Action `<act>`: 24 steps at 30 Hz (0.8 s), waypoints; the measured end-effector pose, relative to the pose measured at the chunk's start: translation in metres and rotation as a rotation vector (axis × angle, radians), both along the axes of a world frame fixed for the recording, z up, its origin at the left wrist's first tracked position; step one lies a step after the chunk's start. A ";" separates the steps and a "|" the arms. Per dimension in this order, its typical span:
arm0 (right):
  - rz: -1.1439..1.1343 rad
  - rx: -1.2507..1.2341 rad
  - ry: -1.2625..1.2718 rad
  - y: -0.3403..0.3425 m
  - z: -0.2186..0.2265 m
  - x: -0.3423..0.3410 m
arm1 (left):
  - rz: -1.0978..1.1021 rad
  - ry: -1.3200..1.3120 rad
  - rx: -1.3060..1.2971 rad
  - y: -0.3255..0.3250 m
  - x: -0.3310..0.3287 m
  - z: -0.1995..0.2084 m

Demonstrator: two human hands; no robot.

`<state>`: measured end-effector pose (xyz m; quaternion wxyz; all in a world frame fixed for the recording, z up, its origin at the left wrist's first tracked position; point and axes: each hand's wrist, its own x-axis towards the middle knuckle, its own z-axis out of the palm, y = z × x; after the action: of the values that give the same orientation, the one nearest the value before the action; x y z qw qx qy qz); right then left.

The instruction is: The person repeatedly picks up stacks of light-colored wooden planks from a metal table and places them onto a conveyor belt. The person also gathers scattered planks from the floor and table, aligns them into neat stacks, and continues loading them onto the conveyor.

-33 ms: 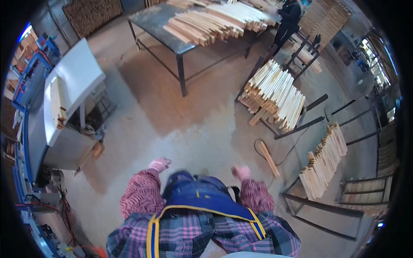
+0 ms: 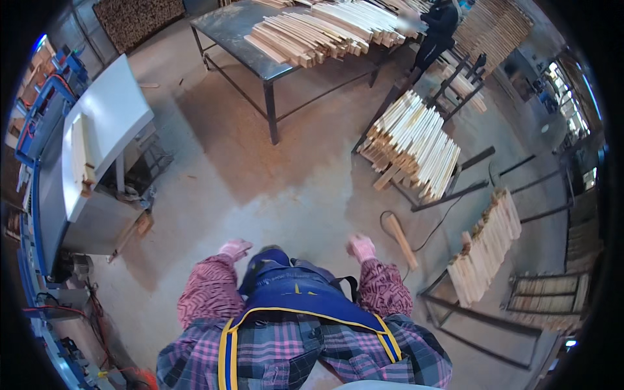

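Observation:
My left hand (image 2: 235, 249), in a pink glove, hangs beside my left leg with its fingers loosely bent and apart, holding nothing. On the other side, my right hand (image 2: 360, 247), gloved the same way, is held out in front of my right hip; it is slightly blurred, and I see nothing in it. Both sleeves end in pink patterned covers, and a blue apron (image 2: 292, 292) with yellow edging hangs between my arms. Neither hand touches anything. Nearest to my right hand, a wooden piece (image 2: 401, 242) lies on the floor beside a dark cable.
A metal table (image 2: 227, 26) ahead bears many wood strips (image 2: 305, 39). Racks of strips (image 2: 416, 143) and short pieces (image 2: 484, 250) stand at the right. On the left is a blue machine with a white sloping panel (image 2: 120, 97). A person (image 2: 439, 32) stands beyond the table.
The view has shifted slightly, and the surroundings sit a little differently in it. My right hand has swung slightly; both hands remain without anything in them.

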<state>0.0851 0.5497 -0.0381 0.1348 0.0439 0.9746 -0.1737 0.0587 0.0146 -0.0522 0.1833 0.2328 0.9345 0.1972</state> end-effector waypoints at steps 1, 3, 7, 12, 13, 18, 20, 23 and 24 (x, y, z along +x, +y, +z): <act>-0.177 -0.224 -0.036 -0.003 -0.004 -0.024 | 0.021 -0.016 0.150 0.011 0.056 -0.024; -0.448 -0.506 0.036 0.013 0.007 -0.132 | 0.292 -0.450 0.108 0.026 -0.042 -0.025; -0.521 -0.861 -0.031 0.038 0.035 -0.318 | 0.996 -0.691 0.277 0.027 -0.195 -0.045; -0.617 -0.670 -0.039 0.103 -0.007 -0.473 | 0.345 0.548 -0.115 0.095 -0.454 -0.050; -0.335 -0.178 0.154 0.088 0.031 -0.520 | 0.400 0.385 -0.047 0.105 -0.512 -0.026; -0.466 -0.590 0.086 0.120 0.114 -0.712 | 0.814 -0.073 0.450 0.214 -0.748 0.136; -0.343 -0.532 0.187 0.132 0.156 -0.810 | 0.797 -0.110 0.361 0.249 -0.835 0.165; -0.073 -0.344 0.286 0.115 0.206 -0.964 | 0.865 0.022 0.297 0.265 -0.950 0.119; -0.022 -0.321 0.311 0.128 0.175 -0.989 | 0.906 -0.032 0.258 0.298 -0.960 0.115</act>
<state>-0.9038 0.6781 0.1374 -0.0137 0.0054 0.9430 -0.3325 -0.9014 0.3126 0.0623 0.0626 -0.1806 0.9070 0.3752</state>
